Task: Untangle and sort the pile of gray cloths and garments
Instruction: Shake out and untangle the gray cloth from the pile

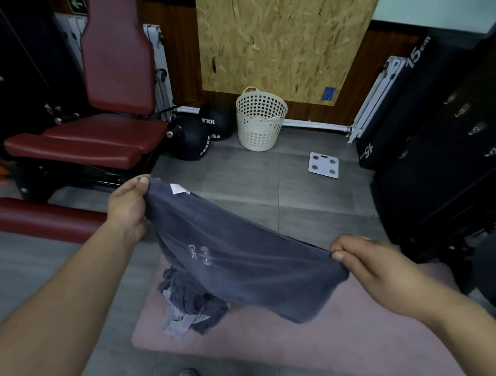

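- Stretching the gray towel (236, 257) between both hands was the step in hand; I judged that firm corner grips and a lift clear of the pile (188, 304) would free it cleanly.
- The left hand (128, 206) had its fingers pinched shut on the tagged corner; the right hand (373, 270) was clamped on the opposite corner.
- The towel hung directly above the pile on the pink mat (318, 345).
- Its long axis ran hand to hand, the left end higher and farther from the pile, the lower edge sagging toward it.
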`<action>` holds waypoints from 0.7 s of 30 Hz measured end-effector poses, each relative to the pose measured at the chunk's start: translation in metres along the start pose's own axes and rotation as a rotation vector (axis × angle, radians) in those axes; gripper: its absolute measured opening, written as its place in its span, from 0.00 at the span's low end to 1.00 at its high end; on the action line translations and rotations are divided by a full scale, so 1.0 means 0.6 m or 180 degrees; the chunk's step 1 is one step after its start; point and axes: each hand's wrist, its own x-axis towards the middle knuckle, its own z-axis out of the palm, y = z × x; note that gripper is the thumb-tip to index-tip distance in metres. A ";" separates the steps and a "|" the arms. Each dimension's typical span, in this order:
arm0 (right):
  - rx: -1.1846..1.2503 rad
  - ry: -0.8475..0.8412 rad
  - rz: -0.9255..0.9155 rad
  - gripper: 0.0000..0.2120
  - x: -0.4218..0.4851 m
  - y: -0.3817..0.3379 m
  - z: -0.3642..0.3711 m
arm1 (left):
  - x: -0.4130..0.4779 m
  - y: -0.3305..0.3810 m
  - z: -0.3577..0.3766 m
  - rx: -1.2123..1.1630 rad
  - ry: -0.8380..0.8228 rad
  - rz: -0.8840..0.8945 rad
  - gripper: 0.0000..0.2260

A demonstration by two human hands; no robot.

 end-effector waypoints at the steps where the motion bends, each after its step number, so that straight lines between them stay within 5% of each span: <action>1: 0.0450 0.0067 0.0016 0.09 -0.001 -0.007 0.005 | 0.000 -0.001 0.000 0.0013 0.0024 -0.0002 0.06; 5: 0.1654 -0.0024 -0.0231 0.10 -0.002 -0.030 0.010 | 0.004 -0.004 -0.004 0.0097 0.0053 -0.0005 0.07; 12: -0.0648 -0.0198 -0.0264 0.04 -0.006 0.050 0.011 | 0.003 0.002 -0.008 0.0269 0.0078 0.0138 0.08; 21: -0.1264 -0.1017 0.0414 0.09 -0.012 0.128 0.051 | -0.032 0.003 0.013 0.0339 -0.0264 0.0255 0.09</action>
